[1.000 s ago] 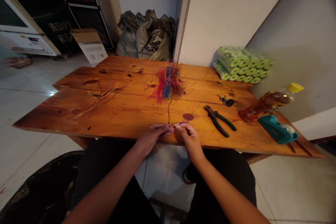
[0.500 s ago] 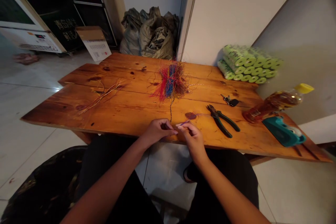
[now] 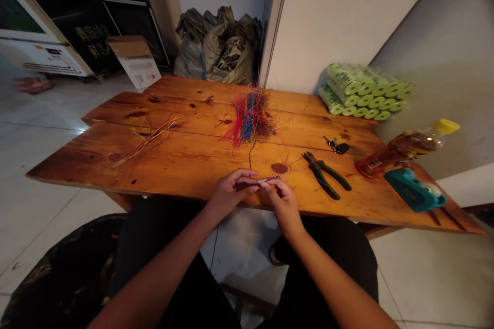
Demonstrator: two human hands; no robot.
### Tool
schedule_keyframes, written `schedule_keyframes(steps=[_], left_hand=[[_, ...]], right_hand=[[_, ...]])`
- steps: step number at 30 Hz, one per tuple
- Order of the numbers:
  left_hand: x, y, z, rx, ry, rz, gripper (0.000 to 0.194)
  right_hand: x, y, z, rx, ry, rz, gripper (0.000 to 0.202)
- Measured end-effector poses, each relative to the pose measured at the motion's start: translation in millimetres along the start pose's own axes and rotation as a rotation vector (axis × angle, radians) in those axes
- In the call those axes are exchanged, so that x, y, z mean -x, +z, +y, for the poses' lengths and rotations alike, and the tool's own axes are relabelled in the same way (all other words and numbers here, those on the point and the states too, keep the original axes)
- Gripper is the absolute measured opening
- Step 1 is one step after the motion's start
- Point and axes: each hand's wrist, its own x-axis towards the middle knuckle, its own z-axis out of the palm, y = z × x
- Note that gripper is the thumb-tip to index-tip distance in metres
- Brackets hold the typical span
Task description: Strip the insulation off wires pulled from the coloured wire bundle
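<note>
At the table's near edge, my right hand [image 3: 284, 203] pinches a few thin purple and reddish wires [image 3: 275, 179] between thumb and fingertips. Their loose ends fan out over the wood toward the pliers. My left hand [image 3: 233, 189] meets it fingertip to fingertip, thumb and fingers closed together; whatever is in that pinch is too small to make out. Just beyond the hands, a black-and-white beaded-looking cord [image 3: 250, 157] runs up to a heap of red, blue and brown wires [image 3: 250, 118]. Pliers [image 3: 326, 175] with dark green handles lie right of my right hand.
Loose copper-coloured wires [image 3: 148, 141] lie on the left of the wooden table [image 3: 77, 159]. To the right are keys [image 3: 337, 145], a tilted-looking drink bottle [image 3: 401, 151], a teal tape dispenser [image 3: 415, 190] and stacked green-wrapped rolls [image 3: 365, 92]. A black-lined bin [image 3: 65, 267] stands lower left.
My left hand has risen slightly and its fingers have straightened, closing in on the right fingertips. The right hand keeps its pinch, and the loose wire ends have shifted. The view has moved slightly.
</note>
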Motion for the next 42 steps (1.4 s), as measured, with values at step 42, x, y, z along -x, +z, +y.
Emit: schedule_keyframes(steps=[42], left_hand=[[-8,-13.8,-1,-0.02,-0.102,0.264,0.015]], right_hand=[[-14,-14,2,-0.226,0.305,0.109,0.02]])
